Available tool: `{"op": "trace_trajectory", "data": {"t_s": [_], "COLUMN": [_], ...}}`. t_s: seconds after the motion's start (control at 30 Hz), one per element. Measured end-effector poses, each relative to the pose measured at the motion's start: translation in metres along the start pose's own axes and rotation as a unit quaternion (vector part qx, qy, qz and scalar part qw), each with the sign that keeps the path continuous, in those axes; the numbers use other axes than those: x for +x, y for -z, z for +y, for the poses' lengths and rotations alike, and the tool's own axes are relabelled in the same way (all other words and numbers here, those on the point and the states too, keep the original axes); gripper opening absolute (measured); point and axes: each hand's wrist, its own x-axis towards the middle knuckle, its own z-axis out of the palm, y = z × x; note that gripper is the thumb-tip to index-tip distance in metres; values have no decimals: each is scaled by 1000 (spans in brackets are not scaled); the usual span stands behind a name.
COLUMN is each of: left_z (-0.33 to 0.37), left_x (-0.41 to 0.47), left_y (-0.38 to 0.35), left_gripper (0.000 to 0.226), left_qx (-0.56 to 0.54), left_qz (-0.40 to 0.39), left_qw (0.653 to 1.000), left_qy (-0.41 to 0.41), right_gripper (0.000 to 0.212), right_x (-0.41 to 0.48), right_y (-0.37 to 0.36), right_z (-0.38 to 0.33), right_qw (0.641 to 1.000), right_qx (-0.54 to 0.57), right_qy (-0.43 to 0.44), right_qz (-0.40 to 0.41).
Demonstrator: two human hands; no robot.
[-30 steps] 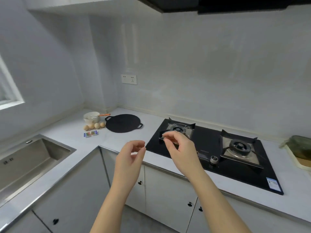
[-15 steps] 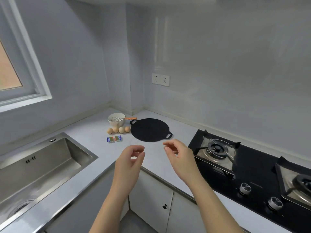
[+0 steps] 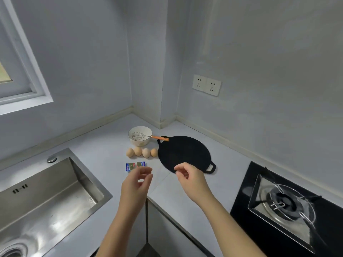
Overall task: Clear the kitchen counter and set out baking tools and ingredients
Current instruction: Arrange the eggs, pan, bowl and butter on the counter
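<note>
Now both hands, left hand (image 3: 136, 184) and right hand (image 3: 191, 179), hover empty with fingers loosely curled; beyond them lie eggs (image 3: 142, 152) and a black pan (image 3: 183, 153).

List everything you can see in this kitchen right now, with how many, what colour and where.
bowl: 1, white, counter corner
whisk: 1, wire with orange handle, resting in bowl
eggs: 4, tan, row in front of bowl
griddle pan: 1, black, right of eggs
small packets: 2, blue and gold, in front of eggs
sink: 1, steel, left
gas hob: 1, black, right
wall sockets: 2, white, wall
window: 1, white frame, upper left
left hand: empty, open
right hand: empty, open
</note>
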Motion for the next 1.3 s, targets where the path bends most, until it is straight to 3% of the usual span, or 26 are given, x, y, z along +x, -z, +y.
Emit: {"op": "trace_trajectory", "data": {"t_s": [0.13, 0.27, 0.43, 0.53, 0.8, 1.03, 1.3], "left_z": [-36, -74, -108, -125, -147, -150, -150], "left_x": [59, 120, 147, 164, 186, 196, 223], "left_y": [-22, -59, -102, -127, -171, -189, -211], "left_gripper": [13, 16, 32, 45, 50, 50, 50], "left_qx": [20, 123, 280, 350, 457, 479, 478], "left_qz": [-60, -175, -312, -355, -413, -412, -395], "left_qw": [998, 976, 902, 858, 780, 766, 777], "left_qy": [13, -26, -103, -121, -114, -121, -107], "right_gripper": [19, 20, 36, 50, 55, 51, 50], "right_x": [48, 93, 112, 125, 151, 166, 204], "right_y": [-15, -26, -26, -21, -21, -16, -4], "right_z": [33, 67, 114, 140, 187, 204, 217], "right_qw": [997, 988, 970, 951, 929, 923, 924], "right_qx": [-25, -64, -176, -251, -301, -322, -320], "right_qy": [-68, -135, -168, -174, -173, -155, -150], "right_qz": [21, 36, -9, -43, -127, -138, -144]}}
